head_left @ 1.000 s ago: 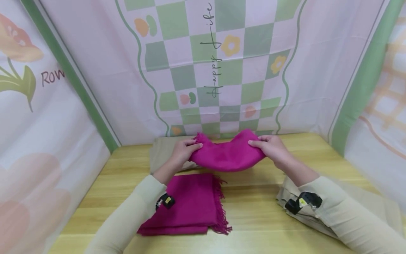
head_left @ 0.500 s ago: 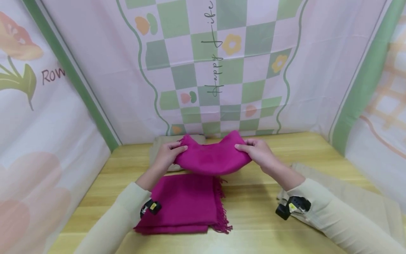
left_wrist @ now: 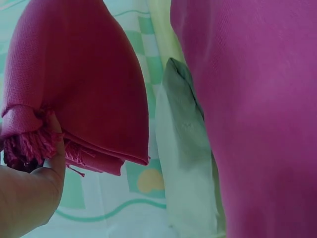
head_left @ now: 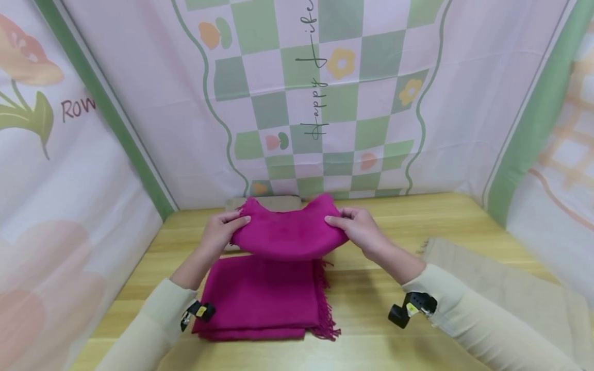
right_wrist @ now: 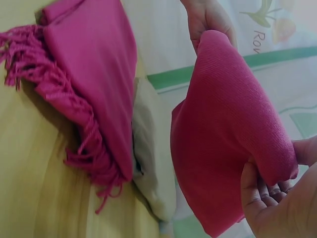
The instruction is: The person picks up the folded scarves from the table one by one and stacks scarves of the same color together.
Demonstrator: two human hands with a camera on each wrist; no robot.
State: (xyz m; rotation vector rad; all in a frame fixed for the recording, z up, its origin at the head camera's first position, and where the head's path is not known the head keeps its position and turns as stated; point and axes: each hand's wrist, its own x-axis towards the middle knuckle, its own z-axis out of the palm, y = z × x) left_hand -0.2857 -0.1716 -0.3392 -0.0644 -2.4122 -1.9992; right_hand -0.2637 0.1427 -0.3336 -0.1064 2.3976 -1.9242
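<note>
**Folded magenta scarf held in the air between your two hands**

You hold a folded magenta scarf (head_left: 287,234) off the counter (head_left: 371,304), its middle sagging in a shallow curve between your hands. It hangs above the far edge of a second magenta scarf (head_left: 262,299), which lies folded flat on the counter with its fringe (head_left: 325,309) running down its right side.

Your left hand (head_left: 218,234) pinches the left end of the held scarf, thumb on top and fingers curled underneath; in the left wrist view the thumb presses against the bunched fringe at that end (left_wrist: 29,144). Your right hand (head_left: 357,229) grips the right end in the same way, with the thumb over the fold and the fingers tucked below; the right wrist view shows those curled fingers (right_wrist: 262,193) under the cloth's edge.

Just beyond the held scarf, at the far edge of the counter, lies a folded beige cloth (head_left: 274,203), mostly hidden behind the magenta one. A larger beige cloth (head_left: 501,288) is spread on the right side of the counter, partly under your right sleeve (head_left: 487,319).

Both forearms are in cream sleeves, each with a small black device at the wrist (head_left: 410,309). A patterned backdrop (head_left: 325,103) with green and white checks, flowers and script lettering closes off the far side, and similar printed panels stand to the left and right.
</note>
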